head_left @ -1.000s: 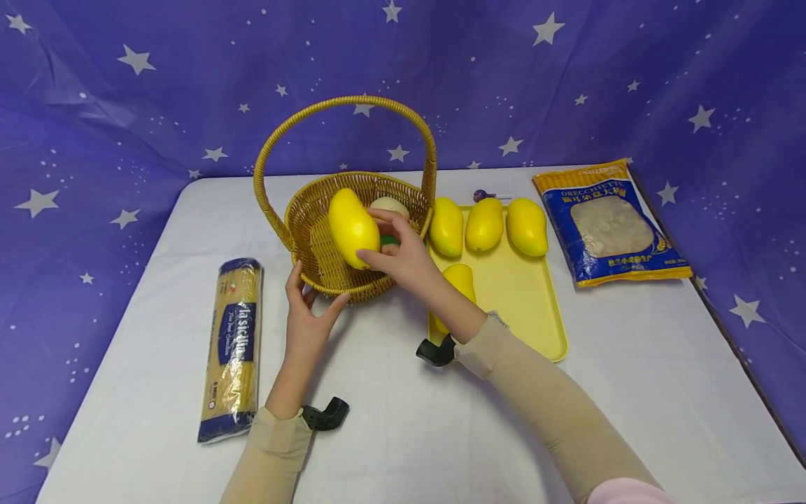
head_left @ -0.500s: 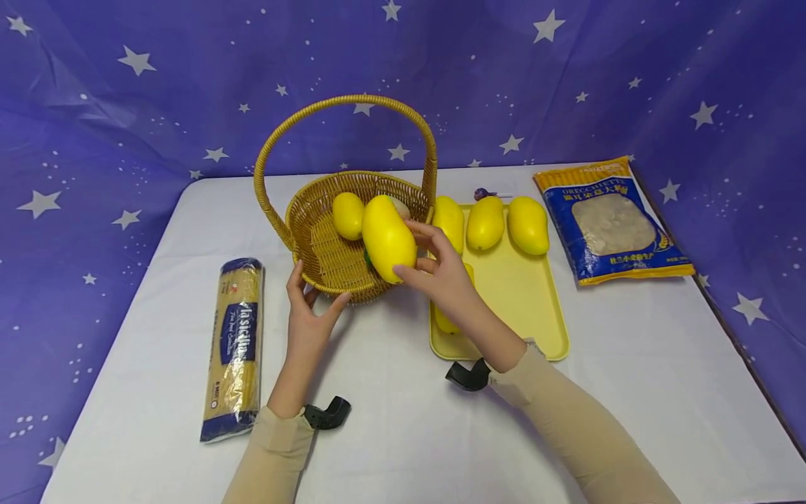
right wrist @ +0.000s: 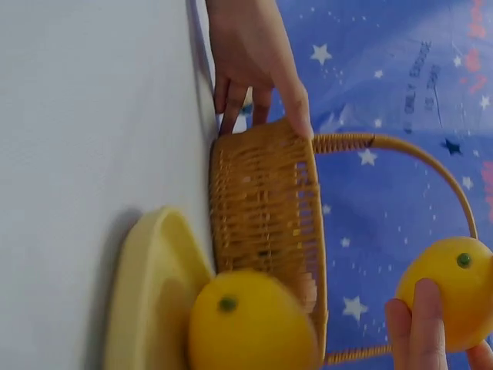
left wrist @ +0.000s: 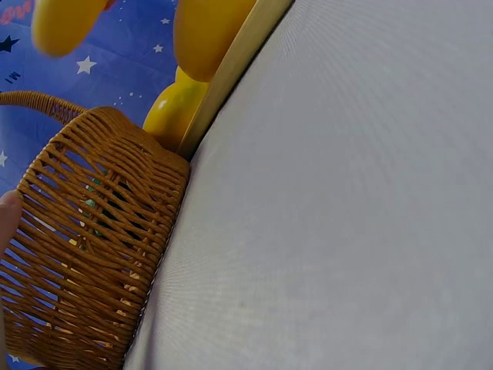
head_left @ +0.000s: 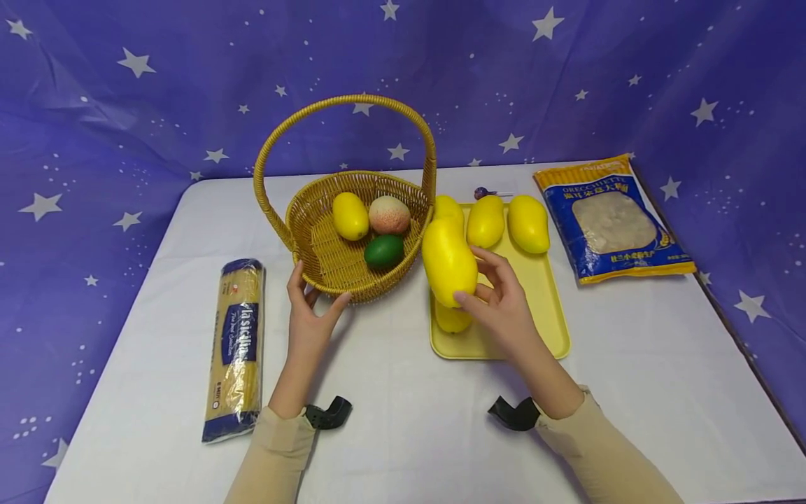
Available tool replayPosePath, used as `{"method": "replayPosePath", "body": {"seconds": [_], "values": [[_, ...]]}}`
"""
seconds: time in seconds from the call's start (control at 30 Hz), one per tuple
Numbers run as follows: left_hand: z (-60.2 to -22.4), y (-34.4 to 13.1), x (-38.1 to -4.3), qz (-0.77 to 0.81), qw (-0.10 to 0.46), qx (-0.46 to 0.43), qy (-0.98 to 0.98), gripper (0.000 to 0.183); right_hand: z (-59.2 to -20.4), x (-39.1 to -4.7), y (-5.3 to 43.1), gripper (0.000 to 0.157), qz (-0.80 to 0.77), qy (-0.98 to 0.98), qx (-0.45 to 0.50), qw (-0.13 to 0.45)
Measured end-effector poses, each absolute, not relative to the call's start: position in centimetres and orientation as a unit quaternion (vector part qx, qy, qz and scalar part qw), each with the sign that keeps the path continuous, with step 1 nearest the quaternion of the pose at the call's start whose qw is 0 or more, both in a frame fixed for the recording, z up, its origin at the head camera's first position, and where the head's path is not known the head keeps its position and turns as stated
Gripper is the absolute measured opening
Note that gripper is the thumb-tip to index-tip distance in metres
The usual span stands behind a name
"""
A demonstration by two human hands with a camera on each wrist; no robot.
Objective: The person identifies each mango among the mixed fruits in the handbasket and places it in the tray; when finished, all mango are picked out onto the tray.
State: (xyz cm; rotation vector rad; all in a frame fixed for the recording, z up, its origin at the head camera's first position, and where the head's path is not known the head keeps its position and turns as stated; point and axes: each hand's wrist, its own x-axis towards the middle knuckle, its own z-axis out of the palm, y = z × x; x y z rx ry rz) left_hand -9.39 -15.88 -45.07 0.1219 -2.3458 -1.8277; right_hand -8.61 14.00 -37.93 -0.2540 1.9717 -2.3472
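Note:
In the head view my right hand (head_left: 500, 301) holds a yellow mango (head_left: 450, 262) above the left part of the pale yellow tray (head_left: 504, 343). Fingers and thumb grip its sides. My left hand (head_left: 308, 318) rests on the outside of the wicker basket (head_left: 365, 285) at its front left, fingers and thumb spread apart. Inside the basket lie another mango (head_left: 350, 215), a peach (head_left: 389, 215) and a dark green oval fruit (head_left: 384, 252). Further mangoes (head_left: 485, 222) sit on the tray, one partly hidden beneath the held mango.
Left of the basket lies a long pack of spaghetti (head_left: 236, 350). A blue and orange bag of orecchiette (head_left: 613, 224) is at the right. Behind the tray lies a lollipop (head_left: 483, 193). The basket's tall handle (head_left: 352, 101) arches upward, and a starry purple cloth (head_left: 189, 84) hangs behind the table.
My right hand has carried the held mango rightward, out from above the basket to above the tray. The basket's fruit has come into view. My left hand has stayed at the basket.

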Motion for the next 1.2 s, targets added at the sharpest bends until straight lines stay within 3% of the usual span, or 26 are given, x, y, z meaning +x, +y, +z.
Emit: {"method": "replayPosePath", "body": {"seconds": [0.53, 0.9, 1.2], "values": [[-42.5, -15.2, -8.5, -0.620, 0.065, 0.041, -0.781, 0.093, -41.7, -6.5, 19.9, 0.063, -0.751, 0.660, 0.018, -0.027], [-45.2, -15.9, -9.2, -0.614, 0.080, 0.042, -0.784, 0.092, -43.2, -7.5, 21.4, 0.062, -0.734, 0.675, 0.061, 0.045], [-41.8, -15.0, -8.3, -0.617, 0.061, 0.043, -0.784, 0.090, -43.8, -8.2, 21.4, 0.067, -0.722, 0.683, 0.074, 0.085]]}}
